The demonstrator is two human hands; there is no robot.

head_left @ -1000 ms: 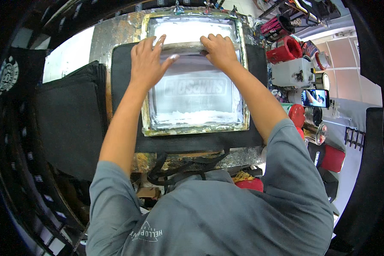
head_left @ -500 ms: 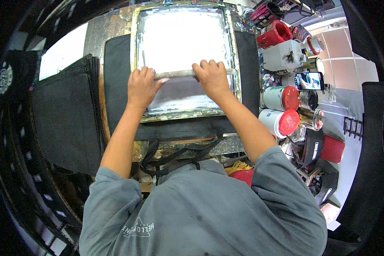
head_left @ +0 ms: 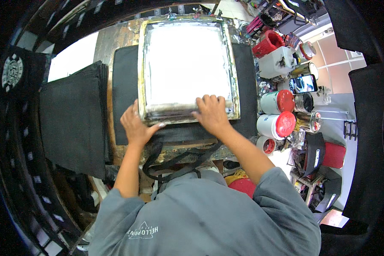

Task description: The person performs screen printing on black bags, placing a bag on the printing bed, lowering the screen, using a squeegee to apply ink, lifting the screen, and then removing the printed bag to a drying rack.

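Observation:
A screen printing frame point(head_left: 142, 64) with a bright white mesh lies over a flat black fabric piece point(head_left: 124, 91) on the worktable. Across the mesh at its near end rests a squeegee point(head_left: 175, 107) with a long pale handle. My right hand point(head_left: 213, 114) is closed over the right part of that handle. At the frame's near left corner is my left hand point(head_left: 136, 126), its fingers along the left edge and its thumb along the front edge. Black straps point(head_left: 179, 164) hang by the table's near edge, in front of my body.
On the left lies a stack of black fabric pieces point(head_left: 74, 115). Along the right stand white tubs with red lids point(head_left: 285, 124), a red container point(head_left: 269, 43), a translucent jug point(head_left: 277, 62) and a phone point(head_left: 303, 84) with its screen lit. Clamps point(head_left: 196, 13) sit at the frame's far edge.
The squeegee has come toward me to the near end of the mesh, with my right hand on it. My left hand has left the handle and moved to the frame's near left corner.

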